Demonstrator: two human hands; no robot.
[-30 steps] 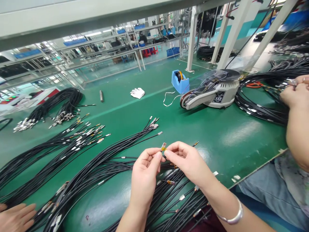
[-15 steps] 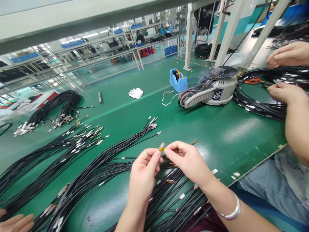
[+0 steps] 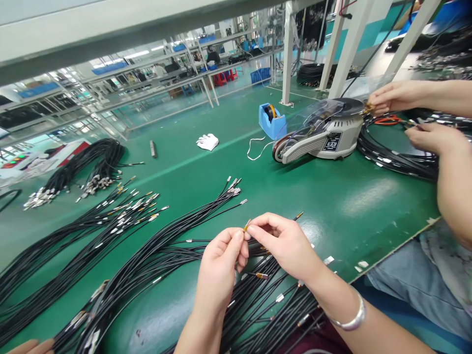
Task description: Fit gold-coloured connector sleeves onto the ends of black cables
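Between finger and thumb, my left hand (image 3: 221, 260) pinches a black cable just behind its small metal connector (image 3: 247, 226), which has amber tape around its base. My right hand (image 3: 285, 241), with a silver bangle at the wrist, closes its thumb and fingertips on the taped connector from the right. The connector's tip points up and is seen edge-on; my fingers hide the rest. Under and beside both hands lie loose black cables (image 3: 265, 290), some with amber-taped ends. Another bundle of black cables (image 3: 173, 219) with bare metal ends curves past on the left.
A grey tape dispenser machine (image 3: 337, 140) and a blue tape holder (image 3: 272, 122) stand farther back. A white glove (image 3: 207, 142) lies mid-table. At right, a co-worker's hands (image 3: 427, 135) are by coiled cables (image 3: 398, 160). More cable bundles (image 3: 92, 226) and another person's fingers (image 3: 35, 346) are at left.
The connector has turned from flat-on to edge-on, with my right fingertips closer around it. A co-worker's upper hand has moved left to the tape machine. The hand at lower left has dropped mostly out of view.
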